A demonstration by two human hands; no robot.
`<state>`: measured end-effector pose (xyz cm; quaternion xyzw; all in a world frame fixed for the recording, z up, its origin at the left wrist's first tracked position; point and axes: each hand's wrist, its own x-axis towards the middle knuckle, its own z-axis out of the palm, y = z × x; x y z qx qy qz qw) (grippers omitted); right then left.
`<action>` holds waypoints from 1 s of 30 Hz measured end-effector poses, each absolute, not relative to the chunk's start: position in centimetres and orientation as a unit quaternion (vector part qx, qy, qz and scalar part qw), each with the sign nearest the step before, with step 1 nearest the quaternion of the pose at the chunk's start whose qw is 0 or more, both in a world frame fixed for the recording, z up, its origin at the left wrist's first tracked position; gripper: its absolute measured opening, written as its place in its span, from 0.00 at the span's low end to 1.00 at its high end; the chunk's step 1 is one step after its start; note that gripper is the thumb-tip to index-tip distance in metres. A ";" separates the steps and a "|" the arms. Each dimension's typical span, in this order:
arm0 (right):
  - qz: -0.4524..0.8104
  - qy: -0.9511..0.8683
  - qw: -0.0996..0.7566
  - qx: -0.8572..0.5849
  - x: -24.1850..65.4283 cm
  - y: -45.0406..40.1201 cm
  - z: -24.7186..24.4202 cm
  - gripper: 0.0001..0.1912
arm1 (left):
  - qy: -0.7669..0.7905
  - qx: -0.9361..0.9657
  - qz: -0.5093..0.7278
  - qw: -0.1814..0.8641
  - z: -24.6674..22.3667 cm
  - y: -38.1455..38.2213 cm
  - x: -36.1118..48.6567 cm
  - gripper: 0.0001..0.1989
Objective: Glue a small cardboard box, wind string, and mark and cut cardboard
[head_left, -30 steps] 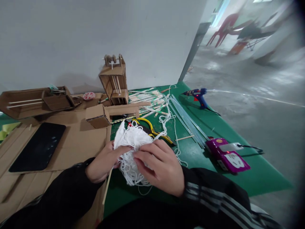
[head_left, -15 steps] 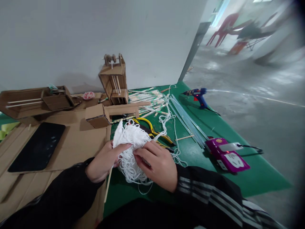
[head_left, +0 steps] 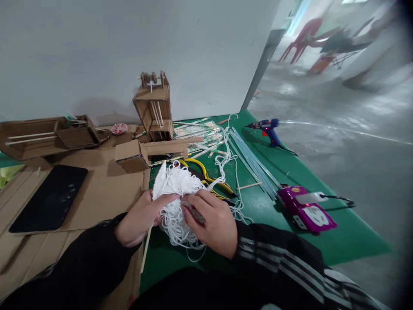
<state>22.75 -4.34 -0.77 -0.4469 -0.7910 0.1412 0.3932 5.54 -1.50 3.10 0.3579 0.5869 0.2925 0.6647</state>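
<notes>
A loose bundle of white string (head_left: 180, 215) hangs between my two hands, over the green table (head_left: 351, 241). My left hand (head_left: 138, 219) is wrapped round its left side, thumb on top, together with a thin wooden stick (head_left: 146, 249) that points down toward me. At the bundle's right side my right hand (head_left: 213, 219) has its fingers bent into the strands; the fingertips are partly hidden. A loose strand (head_left: 229, 159) runs from the bundle toward the back of the table.
Yellow-handled pliers (head_left: 226, 186) lie behind the string. A blue glue gun (head_left: 269, 129), clear glue sticks (head_left: 254, 159) and a purple power strip (head_left: 306, 211) are on the right. Cardboard structures (head_left: 155, 103), a pile of sticks (head_left: 203, 133) and a black tablet (head_left: 50, 198) stand or lie behind and left.
My right hand has shifted slightly left, and its index finger and thumb sit a little differently in the strands. My left hand looks the same.
</notes>
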 end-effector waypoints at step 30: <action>0.407 -0.715 0.273 -0.498 21.7 -3.7 -1.0 0.05 | 0.611 0.718 0.165 0.290 5.2 -2.5 4.2 0.24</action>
